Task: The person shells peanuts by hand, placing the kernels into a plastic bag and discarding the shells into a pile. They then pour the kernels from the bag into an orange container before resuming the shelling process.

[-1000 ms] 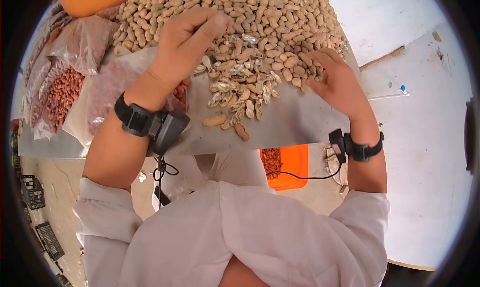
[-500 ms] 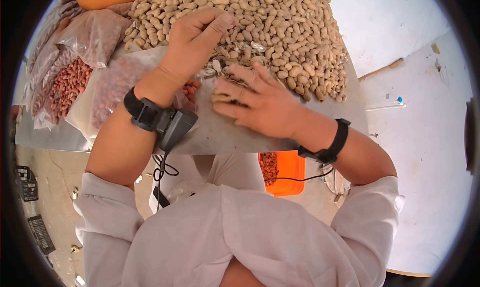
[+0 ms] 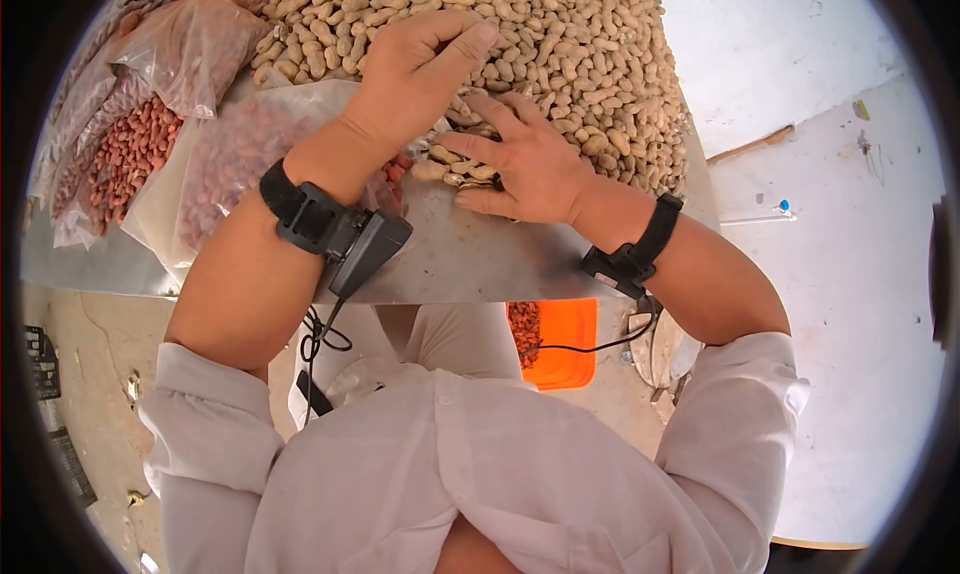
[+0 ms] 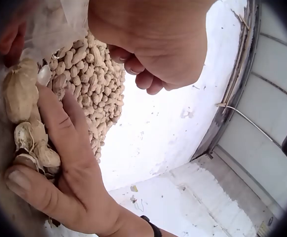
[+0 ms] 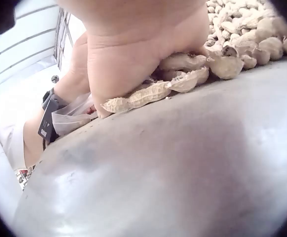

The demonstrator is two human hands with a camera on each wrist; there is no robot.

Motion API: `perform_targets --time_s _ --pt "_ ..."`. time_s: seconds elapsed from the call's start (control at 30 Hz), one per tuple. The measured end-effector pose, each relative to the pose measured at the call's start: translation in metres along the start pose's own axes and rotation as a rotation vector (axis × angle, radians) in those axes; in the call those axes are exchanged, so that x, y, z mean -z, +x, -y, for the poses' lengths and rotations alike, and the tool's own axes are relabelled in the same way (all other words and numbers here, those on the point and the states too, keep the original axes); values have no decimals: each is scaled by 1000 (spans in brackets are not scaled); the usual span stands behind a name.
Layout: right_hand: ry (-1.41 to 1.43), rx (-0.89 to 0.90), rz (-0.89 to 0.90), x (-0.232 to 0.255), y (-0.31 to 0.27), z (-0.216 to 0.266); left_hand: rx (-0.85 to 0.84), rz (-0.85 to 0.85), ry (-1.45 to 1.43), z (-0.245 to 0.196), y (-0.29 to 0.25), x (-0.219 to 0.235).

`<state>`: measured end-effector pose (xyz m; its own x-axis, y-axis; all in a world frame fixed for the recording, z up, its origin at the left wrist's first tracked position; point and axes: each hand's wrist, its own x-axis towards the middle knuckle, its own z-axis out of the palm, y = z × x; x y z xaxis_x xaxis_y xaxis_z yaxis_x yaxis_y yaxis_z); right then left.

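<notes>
Open-fingered over cracked tan peanut shells, the right hand is set beside a large beige mound of unshelled peanuts, red kernels being already bagged, the left hand curled, contents hidden.

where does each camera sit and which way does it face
Head: on the head, facing forward and down at the peanut pile; shows left hand, right hand and shirt.
Left wrist: on that wrist, facing past the left hand's curled fingers toward the right hand.
Right wrist: on that wrist, facing low across the metal tabletop; shows the right hand over peanut shells, left forearm behind.
Both wrist views share the right hand and peanut shells.
</notes>
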<state>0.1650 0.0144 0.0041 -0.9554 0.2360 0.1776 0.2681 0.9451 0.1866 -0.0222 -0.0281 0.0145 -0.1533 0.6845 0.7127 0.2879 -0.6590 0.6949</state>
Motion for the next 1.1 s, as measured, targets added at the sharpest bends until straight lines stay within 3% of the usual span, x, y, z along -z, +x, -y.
perform_targets --time_s 0.3,0.7,0.9,1.0,1.1 --pt "10 54 -185 0 -2 4 23 -1 -21 1 -1 -2" --pt "78 8 -153 -5 6 -13 -12 -15 -11 3 -1 -2" --pt "221 -48 -281 4 10 -21 19 2 -15 3 -1 -1" --pt "286 7 -408 17 14 -28 24 2 -19 4 -1 -1" --pt "426 -201 -437 32 9 -30 -9 -12 -13 8 1 -1"
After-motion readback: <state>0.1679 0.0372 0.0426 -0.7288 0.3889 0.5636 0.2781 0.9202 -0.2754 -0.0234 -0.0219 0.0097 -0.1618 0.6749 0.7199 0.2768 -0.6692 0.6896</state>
